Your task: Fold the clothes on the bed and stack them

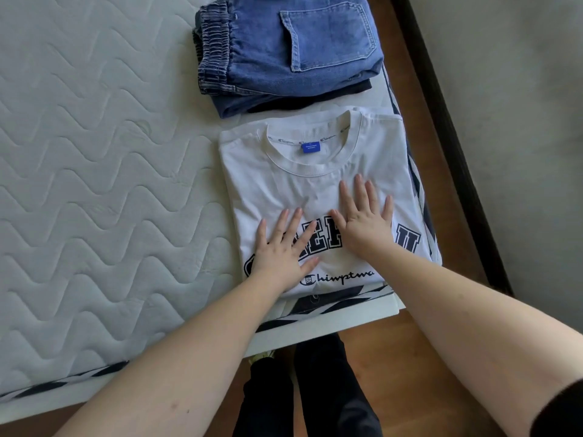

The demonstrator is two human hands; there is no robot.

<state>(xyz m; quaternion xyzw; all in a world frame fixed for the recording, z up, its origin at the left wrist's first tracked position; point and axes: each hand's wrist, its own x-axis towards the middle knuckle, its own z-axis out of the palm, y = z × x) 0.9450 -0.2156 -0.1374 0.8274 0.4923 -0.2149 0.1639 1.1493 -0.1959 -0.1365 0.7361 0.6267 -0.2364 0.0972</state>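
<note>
Two flat hands, left hand and right hand, on one folded white T-shirt; one jeans stack beyond

Quilted white mattress, brown wooden floor, daylight

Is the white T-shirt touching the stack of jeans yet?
Apart. The head view shows a strip of bare mattress between the white T-shirt collar edge and the stack of jeans.
</note>
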